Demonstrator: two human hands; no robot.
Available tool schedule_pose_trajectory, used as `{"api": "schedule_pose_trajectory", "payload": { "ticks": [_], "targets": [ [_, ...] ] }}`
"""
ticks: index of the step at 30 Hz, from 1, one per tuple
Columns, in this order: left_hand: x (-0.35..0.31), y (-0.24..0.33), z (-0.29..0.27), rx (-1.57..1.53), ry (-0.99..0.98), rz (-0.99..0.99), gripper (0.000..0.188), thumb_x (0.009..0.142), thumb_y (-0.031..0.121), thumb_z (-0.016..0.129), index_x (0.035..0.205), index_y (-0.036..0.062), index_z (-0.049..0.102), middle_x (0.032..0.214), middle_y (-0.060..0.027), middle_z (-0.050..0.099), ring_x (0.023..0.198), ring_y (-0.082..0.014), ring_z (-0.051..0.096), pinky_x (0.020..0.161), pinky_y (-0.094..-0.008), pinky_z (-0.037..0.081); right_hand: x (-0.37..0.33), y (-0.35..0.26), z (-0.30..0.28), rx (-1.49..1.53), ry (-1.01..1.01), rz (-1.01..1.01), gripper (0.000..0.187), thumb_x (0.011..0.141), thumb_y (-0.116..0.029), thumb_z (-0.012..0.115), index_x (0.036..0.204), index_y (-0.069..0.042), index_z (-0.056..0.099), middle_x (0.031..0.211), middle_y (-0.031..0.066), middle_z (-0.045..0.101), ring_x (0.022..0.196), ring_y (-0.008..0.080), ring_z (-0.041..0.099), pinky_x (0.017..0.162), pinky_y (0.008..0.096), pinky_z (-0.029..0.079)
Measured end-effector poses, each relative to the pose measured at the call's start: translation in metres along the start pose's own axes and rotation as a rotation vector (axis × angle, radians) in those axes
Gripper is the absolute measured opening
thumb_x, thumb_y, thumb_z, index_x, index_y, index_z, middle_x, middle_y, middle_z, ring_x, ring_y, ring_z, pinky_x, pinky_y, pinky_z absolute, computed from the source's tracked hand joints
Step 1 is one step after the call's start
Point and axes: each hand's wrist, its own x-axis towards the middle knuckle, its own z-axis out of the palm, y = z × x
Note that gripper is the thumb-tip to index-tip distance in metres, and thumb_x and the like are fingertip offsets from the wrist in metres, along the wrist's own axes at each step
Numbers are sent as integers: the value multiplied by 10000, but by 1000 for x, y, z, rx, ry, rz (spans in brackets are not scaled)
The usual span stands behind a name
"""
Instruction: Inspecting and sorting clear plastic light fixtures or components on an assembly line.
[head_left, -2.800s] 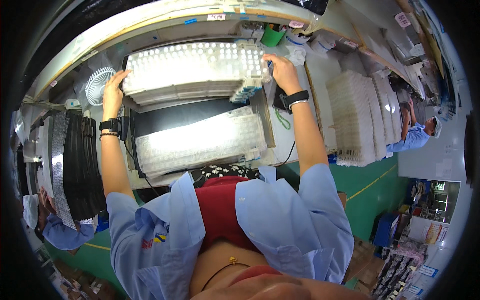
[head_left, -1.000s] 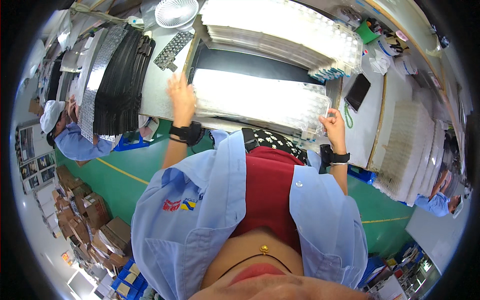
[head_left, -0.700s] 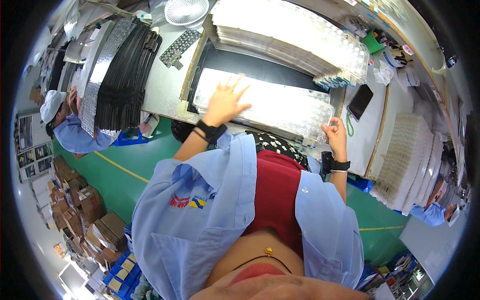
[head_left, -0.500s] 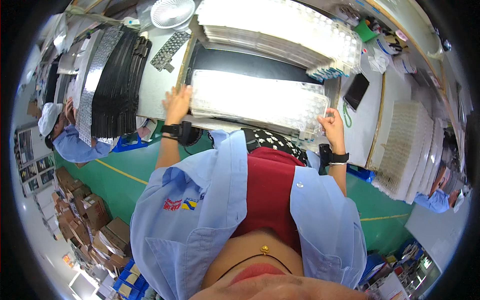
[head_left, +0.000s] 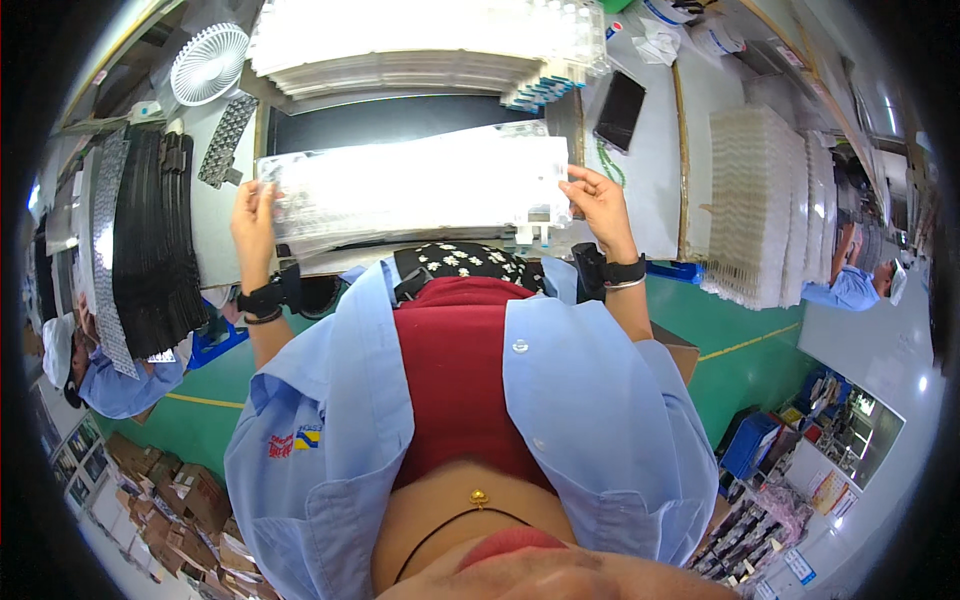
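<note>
Clear plastic sheet (head_left: 420, 195) lies crosswise at the near side of the work table (head_left: 218, 245), between the two hands and just in front of the person's body. Left hand (head_left: 253, 218) at the sheet's left end: thumb and fingers appear clamped on the edge. Right hand (head_left: 603, 212) at the right end: thumb and forefinger pinched together on the edge, remaining fingers loosely curled.

Beneath, at the rear right, the edge of another clear sheet (head_left: 520, 130) shows at a slight angle to the upper one. Cannot tell whether the upper sheet is touching it; glare washes out most of the surface. Beyond it lie a dark panel (head_left: 385, 122) and a tall stack of clear sheets (head_left: 400, 72).

Handling judgement: sheet looks long and thin, so likely to bow mid-span. Best held by both ends, moved evenly, with light fingertip pressure to avoid creasing the edges. Small tabs at the front right corner could snag on the layer below; that corner deserves clearance. Squaring is best judged along the long edges, away from the glare.
</note>
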Motion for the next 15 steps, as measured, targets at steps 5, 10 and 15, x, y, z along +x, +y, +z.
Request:
{"api": "schedule_pose_trajectory", "payload": {
  "ticks": [5,10,15],
  "targets": [
    [20,8,-23,51,106,94,149,902,156,510,940,31,581,659,37,522,563,-19,423,489,-177,325,-2,-46,4,110,17,-115,340,800,-88,645,1104,35,558,755,10,602,644,48,543,574,194,468],
    [24,45,-40,82,241,146,185,918,185,487,946,34,590,631,63,476,523,-4,369,458,-169,291,-2,-83,11,73,-36,-186,330,818,-86,612,1126,17,556,797,31,626,689,60,574,610,193,475],
    [24,58,-51,61,276,107,192,919,184,486,943,38,609,632,59,481,499,-8,364,434,-166,279,4,-92,10,100,-65,-227,340,813,-91,627,1122,31,553,785,30,626,674,57,570,600,198,478]
  ]
}}
